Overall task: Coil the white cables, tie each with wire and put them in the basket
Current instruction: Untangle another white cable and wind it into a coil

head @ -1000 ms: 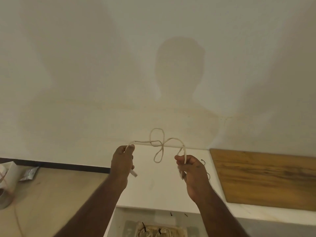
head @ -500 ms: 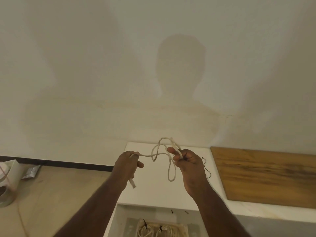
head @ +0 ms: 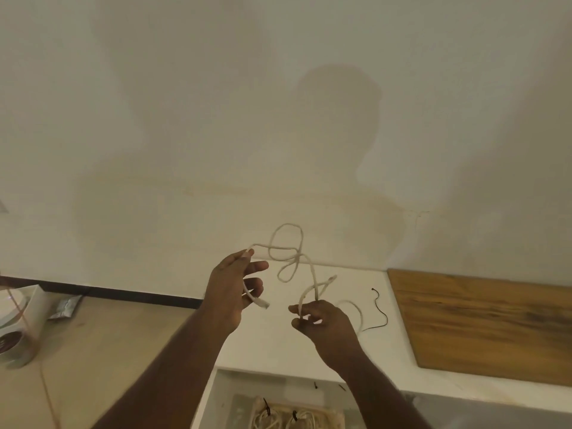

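A white cable (head: 286,252) hangs tangled in loops in the air between my hands, above a white ledge (head: 278,345). My left hand (head: 233,292) pinches one end of it between thumb and forefinger, and the plug end pokes out below the palm. My right hand (head: 322,322) grips the other stretch of the cable lower down. A thin black tie wire (head: 379,311) lies on the ledge to the right of my right hand. At the bottom edge a basket (head: 335,413) holds coiled white cables (head: 272,421) bound with black ties.
A wooden board (head: 483,329) lies on the ledge at the right. On the floor at the left stand a white box (head: 40,301), a tape roll (head: 12,345) and a silver packet (head: 65,308). A plain wall rises behind.
My hands have moved apart again, the right one dropping lower. The cable loops that were bunched at my right hand now spread out between the hands.
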